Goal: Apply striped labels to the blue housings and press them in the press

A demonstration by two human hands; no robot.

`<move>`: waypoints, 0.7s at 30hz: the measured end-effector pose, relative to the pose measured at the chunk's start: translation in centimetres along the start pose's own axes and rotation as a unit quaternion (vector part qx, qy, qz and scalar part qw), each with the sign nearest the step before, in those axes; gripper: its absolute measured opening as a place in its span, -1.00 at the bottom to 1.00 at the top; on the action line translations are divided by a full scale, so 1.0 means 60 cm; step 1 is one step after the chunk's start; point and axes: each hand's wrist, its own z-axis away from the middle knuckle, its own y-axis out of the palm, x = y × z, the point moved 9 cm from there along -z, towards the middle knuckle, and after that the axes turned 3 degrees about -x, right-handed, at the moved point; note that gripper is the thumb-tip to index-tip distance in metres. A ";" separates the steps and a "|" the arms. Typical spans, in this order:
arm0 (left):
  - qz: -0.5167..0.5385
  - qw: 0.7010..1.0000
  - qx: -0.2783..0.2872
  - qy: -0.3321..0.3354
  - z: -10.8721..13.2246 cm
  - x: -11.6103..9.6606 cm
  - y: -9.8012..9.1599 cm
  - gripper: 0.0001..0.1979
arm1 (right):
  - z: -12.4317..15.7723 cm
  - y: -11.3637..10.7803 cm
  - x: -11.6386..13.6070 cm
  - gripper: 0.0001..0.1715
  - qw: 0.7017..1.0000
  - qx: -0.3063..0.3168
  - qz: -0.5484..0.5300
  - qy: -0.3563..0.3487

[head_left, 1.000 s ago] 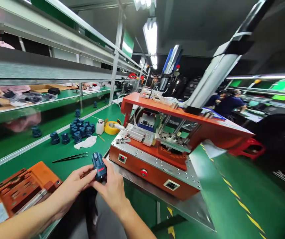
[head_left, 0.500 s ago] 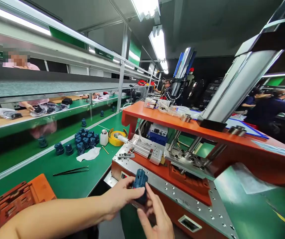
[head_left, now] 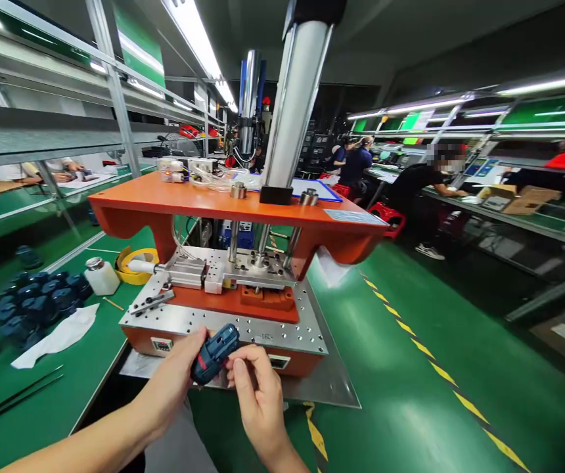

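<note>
My left hand (head_left: 178, 368) is wrapped round a dark blue plastic housing (head_left: 215, 353) with a slotted top and a red mark on its side. The housing is tilted in front of the press base (head_left: 233, 322). At its right side, the curled fingers of my right hand (head_left: 257, 391) are pinched together close to the part. I cannot make out whether anything small is between the fingertips. Several similar blue housings (head_left: 36, 305) are clustered on the green bench at left. A white cloth (head_left: 60, 338) lies beside them.
Tweezers (head_left: 14, 397) lie on the bench at lower left. A white bottle (head_left: 102, 276) and a roll of yellow tape (head_left: 137, 265) stand near the press. An orange upper plate (head_left: 203, 202) carries a tall cylinder (head_left: 292, 98). Co-workers sit at right beyond the striped floor.
My view has swung to the right, bringing the press to the middle. The blue housing has tilted over in my left hand. My right fingers have curled from spread to pinched.
</note>
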 end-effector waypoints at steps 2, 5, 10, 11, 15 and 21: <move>-0.037 0.999 0.014 0.015 -0.002 -0.005 0.010 -0.46 | -0.006 -0.028 -0.001 -0.76 0.999 -0.040 -0.005 -0.001; -0.102 0.993 0.064 0.015 -0.004 -0.002 0.032 -0.42 | -0.023 -0.042 -0.006 -0.49 1.000 0.017 -0.007 0.000; -0.265 0.940 0.148 0.156 -0.001 -0.036 0.070 -0.47 | -0.046 -0.076 -0.043 -0.69 0.997 0.068 0.004 0.021; -0.307 0.918 0.148 0.202 0.001 -0.049 0.076 -0.47 | -0.048 -0.084 -0.051 -0.69 0.998 0.061 0.007 0.022; -0.389 0.869 0.154 0.264 0.000 -0.075 0.093 -0.49 | -0.058 -0.106 -0.059 -0.70 0.998 0.049 0.029 -0.012; -0.368 0.884 0.113 0.264 -0.040 -0.078 0.080 -0.50 | -0.108 -0.128 -0.050 -0.65 0.998 0.044 0.043 -0.006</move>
